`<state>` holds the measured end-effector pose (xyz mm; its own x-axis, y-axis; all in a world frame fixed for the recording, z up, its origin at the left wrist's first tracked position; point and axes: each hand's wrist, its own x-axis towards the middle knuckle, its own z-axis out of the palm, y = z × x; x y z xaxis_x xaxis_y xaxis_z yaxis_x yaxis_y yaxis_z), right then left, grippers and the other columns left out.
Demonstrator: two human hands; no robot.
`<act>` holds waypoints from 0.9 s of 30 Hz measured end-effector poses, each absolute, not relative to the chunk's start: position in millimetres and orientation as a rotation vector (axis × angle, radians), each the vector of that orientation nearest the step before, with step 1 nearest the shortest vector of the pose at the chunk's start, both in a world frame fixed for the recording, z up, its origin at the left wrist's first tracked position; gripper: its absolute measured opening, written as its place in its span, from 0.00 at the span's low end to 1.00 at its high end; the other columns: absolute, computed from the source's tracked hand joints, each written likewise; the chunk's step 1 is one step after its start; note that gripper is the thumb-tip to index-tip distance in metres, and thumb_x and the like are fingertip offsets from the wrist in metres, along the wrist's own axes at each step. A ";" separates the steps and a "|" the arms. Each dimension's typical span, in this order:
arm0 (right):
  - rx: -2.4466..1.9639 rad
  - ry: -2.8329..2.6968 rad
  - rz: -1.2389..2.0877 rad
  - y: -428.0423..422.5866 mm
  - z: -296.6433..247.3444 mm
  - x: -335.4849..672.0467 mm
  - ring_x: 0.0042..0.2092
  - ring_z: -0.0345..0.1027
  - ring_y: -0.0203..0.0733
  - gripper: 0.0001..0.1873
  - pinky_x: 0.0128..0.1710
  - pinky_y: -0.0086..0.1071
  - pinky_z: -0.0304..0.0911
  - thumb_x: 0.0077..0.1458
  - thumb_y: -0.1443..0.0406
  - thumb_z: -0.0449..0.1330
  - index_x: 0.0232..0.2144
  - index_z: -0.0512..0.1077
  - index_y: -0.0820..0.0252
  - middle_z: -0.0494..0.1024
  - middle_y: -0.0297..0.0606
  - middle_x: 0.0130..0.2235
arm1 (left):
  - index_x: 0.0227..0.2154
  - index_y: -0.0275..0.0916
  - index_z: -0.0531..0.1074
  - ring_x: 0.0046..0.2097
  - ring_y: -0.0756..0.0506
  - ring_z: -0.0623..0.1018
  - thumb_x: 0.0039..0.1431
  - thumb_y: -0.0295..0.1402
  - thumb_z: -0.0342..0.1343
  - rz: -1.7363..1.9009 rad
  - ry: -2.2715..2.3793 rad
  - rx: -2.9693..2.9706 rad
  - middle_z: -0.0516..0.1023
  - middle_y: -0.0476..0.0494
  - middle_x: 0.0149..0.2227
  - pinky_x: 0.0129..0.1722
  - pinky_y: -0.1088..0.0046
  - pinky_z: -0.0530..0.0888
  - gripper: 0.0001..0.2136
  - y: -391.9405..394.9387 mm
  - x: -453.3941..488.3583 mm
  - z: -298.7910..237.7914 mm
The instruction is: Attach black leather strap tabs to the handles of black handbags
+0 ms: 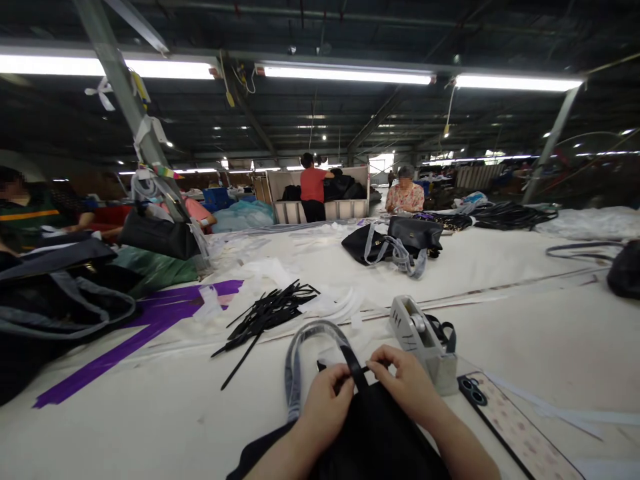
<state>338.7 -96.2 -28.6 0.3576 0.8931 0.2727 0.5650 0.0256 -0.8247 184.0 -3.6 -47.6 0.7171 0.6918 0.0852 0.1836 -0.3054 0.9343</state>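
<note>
A black handbag lies on the white table right in front of me, its strap wrapped in grey film and arching up to the left. My left hand is closed on the bag's top edge beside the strap's black end. My right hand pinches a thin black strip at the base of the strap. Both hands touch the bag.
A grey tape dispenser stands just right of my hands, and a phone in a patterned case lies near the front right. A pile of black strips sits ahead to the left beside purple tape. More black bags and several seated and standing people are farther off.
</note>
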 end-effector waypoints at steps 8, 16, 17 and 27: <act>-1.453 -1.104 0.672 -112.4 -20.4 340.1 0.24 0.60 0.35 0.17 0.25 0.28 0.56 0.54 0.52 0.61 0.24 0.69 0.59 0.68 0.31 0.20 | 0.52 0.37 0.59 0.23 0.51 0.72 0.59 0.35 0.51 0.632 0.710 1.869 0.73 0.53 0.23 0.27 0.76 0.69 0.18 -28.0 164.7 -16.6; -1.454 -1.195 0.671 -115.0 -17.6 344.4 0.26 0.63 0.36 0.17 0.28 0.28 0.59 0.55 0.53 0.61 0.23 0.70 0.58 0.71 0.32 0.21 | 0.48 0.36 0.66 0.29 0.51 0.78 0.58 0.23 0.40 0.136 0.252 1.851 0.79 0.44 0.36 0.28 0.77 0.73 0.17 -34.1 138.2 31.5; -1.457 -1.196 0.669 -115.4 -17.8 344.5 0.25 0.63 0.36 0.17 0.28 0.28 0.59 0.56 0.52 0.61 0.24 0.70 0.58 0.71 0.32 0.21 | 0.44 0.37 0.69 0.33 0.50 0.79 0.54 0.21 0.41 0.096 0.164 1.893 0.79 0.43 0.38 0.32 0.75 0.75 0.18 -33.8 133.5 37.4; -1.439 -1.151 0.596 -115.5 -20.9 339.1 0.24 0.61 0.35 0.18 0.25 0.28 0.57 0.57 0.51 0.59 0.26 0.71 0.59 0.70 0.32 0.20 | 0.56 0.32 0.62 0.49 0.44 0.77 0.45 0.17 0.45 0.142 -0.172 1.908 0.77 0.40 0.47 0.51 0.71 0.72 0.30 -50.0 98.0 89.3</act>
<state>339.1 -115.5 -20.9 0.3915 0.8870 0.2447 0.3121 0.1221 -0.9422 98.0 -50.0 89.3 0.9820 -0.0497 0.1825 -0.1885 -0.3324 0.9241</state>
